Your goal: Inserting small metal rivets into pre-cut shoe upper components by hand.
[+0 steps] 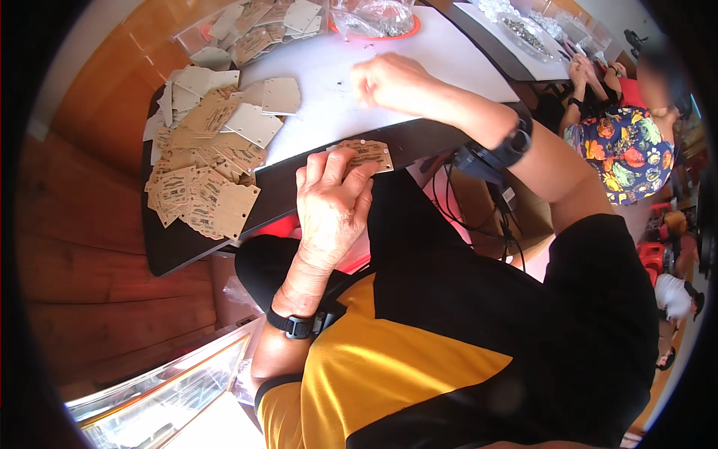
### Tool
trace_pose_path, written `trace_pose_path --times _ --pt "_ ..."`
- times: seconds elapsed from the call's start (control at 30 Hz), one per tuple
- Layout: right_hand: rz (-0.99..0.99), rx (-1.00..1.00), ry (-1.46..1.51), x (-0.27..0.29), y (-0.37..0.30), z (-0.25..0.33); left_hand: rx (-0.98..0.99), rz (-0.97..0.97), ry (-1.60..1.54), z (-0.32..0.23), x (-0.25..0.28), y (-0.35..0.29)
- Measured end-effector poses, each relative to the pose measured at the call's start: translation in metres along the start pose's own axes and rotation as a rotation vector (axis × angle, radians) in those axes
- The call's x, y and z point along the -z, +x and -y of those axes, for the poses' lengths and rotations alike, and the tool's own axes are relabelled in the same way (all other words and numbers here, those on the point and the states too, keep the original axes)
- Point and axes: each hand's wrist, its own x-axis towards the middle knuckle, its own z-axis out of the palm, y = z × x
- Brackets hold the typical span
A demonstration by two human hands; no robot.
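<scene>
While the left hand (333, 198) curled over a printed brown card (380, 156) at the near edge of the black table (176, 251), its fingers were bent close together and gripped the card's left part, the thumb apparently hidden beneath. Thin and flat, with small holes at its corners, the card looked light and fairly stiff, more likely to crease than snap, and perhaps a little slippery on its face. Its rims seemed the safest hold, especially the end that stuck out to the right of those fingers.

Farther out, the right hand (393, 82) was over a white sheet (464, 60), its fingers curled in; motion blur left it uncertain whether they pinched anything. To the left of the left fingers, a loose pile of cards (202, 161) crowded the tabletop. A red tray (416, 30) with a clear bag (366, 16) stood just beyond the right fingers, while the sheet's broadest stretch spread past them to the right.
</scene>
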Motion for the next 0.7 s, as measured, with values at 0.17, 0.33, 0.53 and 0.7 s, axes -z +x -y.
trace_pose_path --times 0.17,0.33,0.53,0.7 --pt "-0.118 0.041 -0.133 -0.02 0.042 -0.011 -0.011 -0.034 -0.028 0.004 0.0 -0.006" --pt "0.015 0.026 -0.134 -0.021 0.06 -0.02 -0.031 -0.018 -0.05 0.005 0.001 -0.006" --pt "0.098 0.047 -0.051 -0.014 0.067 -0.019 -0.006 -0.046 -0.026 0.004 0.002 -0.004" --pt "0.114 0.114 -0.098 -0.014 0.07 -0.02 -0.015 -0.03 -0.049 0.006 0.001 -0.004"
